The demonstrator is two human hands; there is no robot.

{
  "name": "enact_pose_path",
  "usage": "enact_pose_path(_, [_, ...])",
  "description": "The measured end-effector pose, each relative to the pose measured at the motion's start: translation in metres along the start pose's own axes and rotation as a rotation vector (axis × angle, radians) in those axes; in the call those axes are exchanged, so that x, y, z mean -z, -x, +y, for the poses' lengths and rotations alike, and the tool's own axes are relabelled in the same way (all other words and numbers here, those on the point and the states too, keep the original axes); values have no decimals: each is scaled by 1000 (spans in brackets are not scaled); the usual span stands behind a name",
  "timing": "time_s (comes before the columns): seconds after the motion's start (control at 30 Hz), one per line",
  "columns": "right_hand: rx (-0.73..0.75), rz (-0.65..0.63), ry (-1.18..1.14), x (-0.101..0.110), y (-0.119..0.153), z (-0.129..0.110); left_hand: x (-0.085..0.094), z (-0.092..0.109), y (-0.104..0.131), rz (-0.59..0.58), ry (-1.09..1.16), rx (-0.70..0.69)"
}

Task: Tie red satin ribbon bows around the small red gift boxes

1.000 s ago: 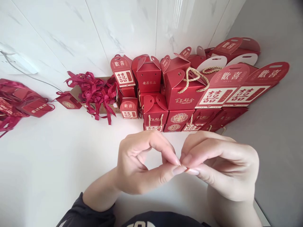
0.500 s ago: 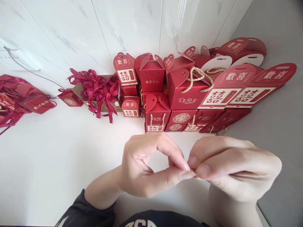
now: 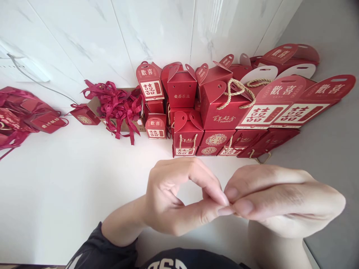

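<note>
My left hand and my right hand meet fingertip to fingertip above the white table. Thumb and index finger of the left are pinched together, forming a ring. The right is closed too, its thumb and fingers pressed together against the left fingertips. Whatever lies between them, if anything, is hidden or too small to name. Behind the hands stand stacked red gift boxes, some with gold rope handles.
A cardboard box overflowing with crimson ribbons stands left of the stack, beside a small red box. More ribboned red boxes lie at far left. A tiled wall runs behind; a grey wall borders the right.
My right hand has shifted slightly to the right and turned a little. The fingertips of both hands stay together. The view has moved slightly.
</note>
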State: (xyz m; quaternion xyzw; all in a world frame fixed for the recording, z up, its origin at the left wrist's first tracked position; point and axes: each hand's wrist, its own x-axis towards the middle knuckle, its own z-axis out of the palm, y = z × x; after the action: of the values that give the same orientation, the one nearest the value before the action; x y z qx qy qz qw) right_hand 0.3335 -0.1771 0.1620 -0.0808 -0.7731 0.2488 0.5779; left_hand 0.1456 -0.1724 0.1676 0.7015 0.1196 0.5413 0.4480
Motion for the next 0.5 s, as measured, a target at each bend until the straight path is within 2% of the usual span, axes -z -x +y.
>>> enact_pose_path(0.3, [7, -23, 22, 3, 2, 1, 1, -6, -3, -29, -33, -111])
enact_pose_path(0.5, [-33, 21, 71, 0, 1, 1, 9, -11, -3, -37, -276, -382])
